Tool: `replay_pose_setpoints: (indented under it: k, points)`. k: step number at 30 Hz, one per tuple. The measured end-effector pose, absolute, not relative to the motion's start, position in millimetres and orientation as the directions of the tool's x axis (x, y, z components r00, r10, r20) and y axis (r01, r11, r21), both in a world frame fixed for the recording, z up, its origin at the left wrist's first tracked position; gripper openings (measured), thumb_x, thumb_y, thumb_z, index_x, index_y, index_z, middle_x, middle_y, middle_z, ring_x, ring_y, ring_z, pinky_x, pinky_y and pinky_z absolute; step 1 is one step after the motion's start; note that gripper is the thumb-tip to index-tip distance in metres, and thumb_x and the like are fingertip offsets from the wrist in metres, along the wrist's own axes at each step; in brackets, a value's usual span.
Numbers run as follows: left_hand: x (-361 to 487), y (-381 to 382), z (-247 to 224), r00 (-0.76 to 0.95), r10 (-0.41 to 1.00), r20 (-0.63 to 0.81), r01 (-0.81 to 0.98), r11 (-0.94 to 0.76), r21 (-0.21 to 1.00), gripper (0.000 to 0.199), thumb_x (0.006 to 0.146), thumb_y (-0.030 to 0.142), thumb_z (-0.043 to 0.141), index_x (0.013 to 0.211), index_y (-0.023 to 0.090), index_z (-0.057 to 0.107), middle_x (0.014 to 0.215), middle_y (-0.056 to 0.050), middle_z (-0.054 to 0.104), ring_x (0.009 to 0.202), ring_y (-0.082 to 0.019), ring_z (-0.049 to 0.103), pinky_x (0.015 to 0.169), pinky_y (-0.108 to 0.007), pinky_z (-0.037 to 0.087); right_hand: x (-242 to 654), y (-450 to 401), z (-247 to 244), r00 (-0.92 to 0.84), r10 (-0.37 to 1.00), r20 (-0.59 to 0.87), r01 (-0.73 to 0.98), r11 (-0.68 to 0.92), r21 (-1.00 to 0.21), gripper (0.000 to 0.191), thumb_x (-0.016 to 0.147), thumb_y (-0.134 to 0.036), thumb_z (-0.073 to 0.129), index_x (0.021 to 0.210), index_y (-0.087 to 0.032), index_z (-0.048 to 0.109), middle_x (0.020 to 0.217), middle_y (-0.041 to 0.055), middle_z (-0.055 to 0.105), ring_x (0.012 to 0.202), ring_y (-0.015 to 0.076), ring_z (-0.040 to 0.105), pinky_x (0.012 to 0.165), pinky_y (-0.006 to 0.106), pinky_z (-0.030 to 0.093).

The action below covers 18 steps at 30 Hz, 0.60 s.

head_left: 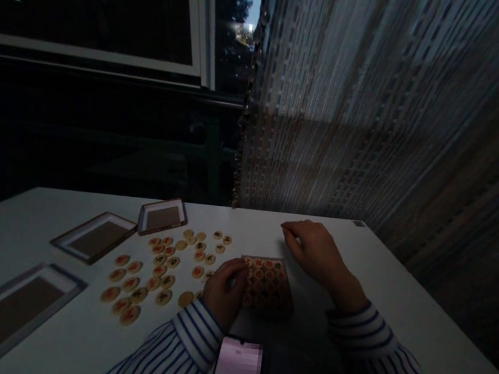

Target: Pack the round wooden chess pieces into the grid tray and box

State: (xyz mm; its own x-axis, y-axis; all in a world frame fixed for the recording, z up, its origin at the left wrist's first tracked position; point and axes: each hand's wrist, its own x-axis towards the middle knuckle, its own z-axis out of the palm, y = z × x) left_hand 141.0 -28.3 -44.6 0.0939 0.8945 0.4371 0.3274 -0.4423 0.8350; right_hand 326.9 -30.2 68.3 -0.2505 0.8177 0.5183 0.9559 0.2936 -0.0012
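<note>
A shallow box of Chinese chess pieces (269, 285) lies in front of me on the white table, with rows of round wooden discs showing red characters. My left hand (225, 289) is curled closed at the box's left edge, its fingertips on the upper left corner. To the right of the box, my right hand (314, 249) is held at the table, fingers drawn together and pointing left; nothing shows in them. Loose Chinese chess pieces (159, 270) lie scattered left of my left hand, some with red characters, some with black, a few blank side up.
Three shallow framed trays stand at the left: a near one (63, 277), a middle one (127, 230) and a far one (160, 234). A lit phone (238, 369) is at the near edge. Beyond the white table (399, 300) hang a string curtain (331, 100) and a dark window.
</note>
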Motion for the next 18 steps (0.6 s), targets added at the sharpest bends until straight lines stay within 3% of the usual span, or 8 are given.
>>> replay_pose_setpoints:
  k: [9,18]
  points:
    - [140.9,-37.3,-31.4,0.168,0.804,0.57,0.346,-0.59,0.73,0.015,0.075,0.019,0.049,0.084,0.015,0.06,0.085,-0.007,0.064,0.08,-0.015,0.059,0.071,-0.028,0.049,322.5,-36.2,74.1,-0.263,0.725,0.636,0.931,0.364,-0.029,0.023,0.082,-0.022,0.041,0.095,-0.016,0.06,0.087,0.0052,0.065,0.08,0.0176,0.055,0.076,0.032,0.037]
    - [139.2,-46.8,-22.2,0.262,0.749,0.608,0.43,-0.655,0.621,0.012,0.076,0.018,0.048,0.079,0.015,0.06,0.071,-0.005,0.063,0.067,-0.014,0.058,0.06,-0.027,0.046,318.2,-37.3,75.2,-0.304,0.756,0.58,0.93,0.367,0.009,0.024,0.082,-0.021,0.041,0.095,-0.016,0.06,0.087,0.0053,0.065,0.08,0.0177,0.056,0.074,0.031,0.036]
